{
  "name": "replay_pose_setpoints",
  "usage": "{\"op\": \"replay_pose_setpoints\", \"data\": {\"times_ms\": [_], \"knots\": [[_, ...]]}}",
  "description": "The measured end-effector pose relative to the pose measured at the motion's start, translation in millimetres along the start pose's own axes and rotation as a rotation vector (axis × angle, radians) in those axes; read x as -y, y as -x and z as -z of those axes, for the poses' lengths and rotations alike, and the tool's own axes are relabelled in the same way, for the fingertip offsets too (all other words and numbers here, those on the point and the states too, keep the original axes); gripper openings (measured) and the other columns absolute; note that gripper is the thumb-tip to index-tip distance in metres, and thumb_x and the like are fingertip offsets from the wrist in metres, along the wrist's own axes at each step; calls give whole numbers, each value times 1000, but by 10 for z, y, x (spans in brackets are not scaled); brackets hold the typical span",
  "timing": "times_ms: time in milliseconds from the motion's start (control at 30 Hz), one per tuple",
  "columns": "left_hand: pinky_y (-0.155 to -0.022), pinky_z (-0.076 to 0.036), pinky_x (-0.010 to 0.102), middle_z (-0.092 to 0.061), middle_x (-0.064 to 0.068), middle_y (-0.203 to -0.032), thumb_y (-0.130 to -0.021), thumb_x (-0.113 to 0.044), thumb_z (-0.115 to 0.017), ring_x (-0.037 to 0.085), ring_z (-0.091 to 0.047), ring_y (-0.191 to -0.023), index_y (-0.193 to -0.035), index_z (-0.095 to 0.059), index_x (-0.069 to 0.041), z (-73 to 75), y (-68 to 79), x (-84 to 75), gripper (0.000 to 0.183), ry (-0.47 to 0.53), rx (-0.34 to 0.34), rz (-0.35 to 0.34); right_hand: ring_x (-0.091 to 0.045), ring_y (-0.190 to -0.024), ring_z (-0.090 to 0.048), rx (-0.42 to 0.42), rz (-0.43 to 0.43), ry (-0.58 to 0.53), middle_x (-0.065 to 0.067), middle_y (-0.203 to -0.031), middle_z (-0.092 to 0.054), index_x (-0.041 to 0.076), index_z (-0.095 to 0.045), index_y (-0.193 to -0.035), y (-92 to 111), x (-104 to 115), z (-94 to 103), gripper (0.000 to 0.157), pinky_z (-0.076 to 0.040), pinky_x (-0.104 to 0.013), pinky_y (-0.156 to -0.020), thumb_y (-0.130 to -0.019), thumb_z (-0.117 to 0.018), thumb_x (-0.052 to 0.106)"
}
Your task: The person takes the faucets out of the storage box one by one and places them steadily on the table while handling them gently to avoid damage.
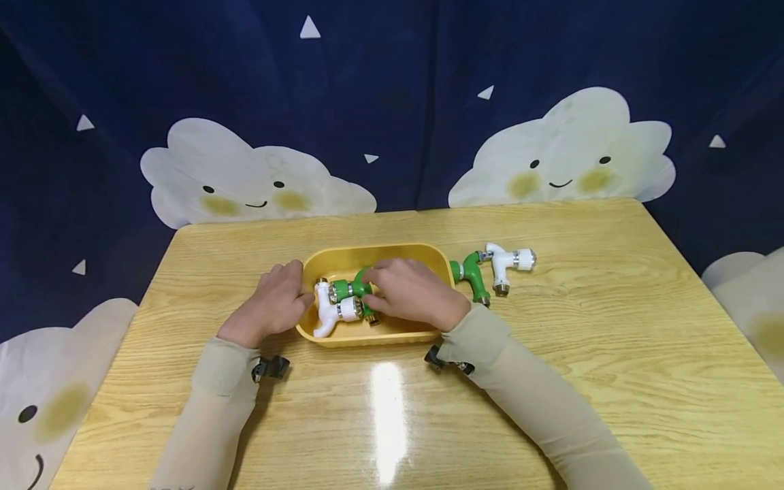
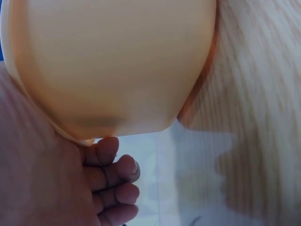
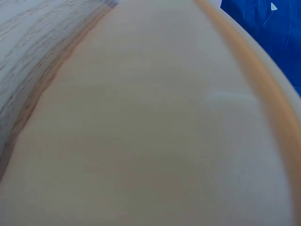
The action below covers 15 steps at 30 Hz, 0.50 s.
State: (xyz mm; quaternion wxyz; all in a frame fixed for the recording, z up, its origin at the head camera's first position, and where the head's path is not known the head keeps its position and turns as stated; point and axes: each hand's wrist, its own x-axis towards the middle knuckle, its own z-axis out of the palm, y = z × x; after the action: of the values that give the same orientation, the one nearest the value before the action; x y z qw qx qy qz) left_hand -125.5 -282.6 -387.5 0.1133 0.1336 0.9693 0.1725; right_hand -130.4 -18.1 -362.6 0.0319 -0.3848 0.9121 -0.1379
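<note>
A yellow tray [image 1: 343, 253] sits mid-table and holds a green faucet [image 1: 346, 289] and a white faucet [image 1: 331, 314]. My right hand [image 1: 392, 289] reaches into the tray, its fingers curled over the green faucet. My left hand [image 1: 288, 299] is at the tray's left end with its thumb at the rim. In the left wrist view its fingers [image 2: 113, 172] curl beside the tray's outer wall [image 2: 113, 66]. The right wrist view shows only the tray's wall [image 3: 155, 132] up close.
A second green faucet [image 1: 473, 272] and a second white faucet [image 1: 505, 262] lie on the wooden table [image 1: 612, 327] just right of the tray. A dark blue curtain with cloud figures [image 1: 563, 156] hangs behind the table.
</note>
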Motion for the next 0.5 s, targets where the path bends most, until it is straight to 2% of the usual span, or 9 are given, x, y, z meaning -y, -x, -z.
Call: {"op": "replay_pose_setpoints", "data": {"times_ms": [300,500], "knots": [[-78,-32,38,-49,10,-88,-95,-22,-51,29,-44,-88,-101,-48,-3,4,2,-8,20,-2,-9,0,-7,-68,-62,4,7,-22,-4,-104,-77,13,-76,-116,-13,-22,-34,25,-53,-24,-65,-98,-69,29],[-79,-31,38,-48,11,-88,-95,-22,-50,30,-44,-89,-101,-47,-4,9,1,-9,19,-2,4,3,-7,-65,-57,15,-3,-16,-1,-94,-74,13,-76,-112,-9,-26,-44,22,-49,-23,-62,-98,-69,29]]}}
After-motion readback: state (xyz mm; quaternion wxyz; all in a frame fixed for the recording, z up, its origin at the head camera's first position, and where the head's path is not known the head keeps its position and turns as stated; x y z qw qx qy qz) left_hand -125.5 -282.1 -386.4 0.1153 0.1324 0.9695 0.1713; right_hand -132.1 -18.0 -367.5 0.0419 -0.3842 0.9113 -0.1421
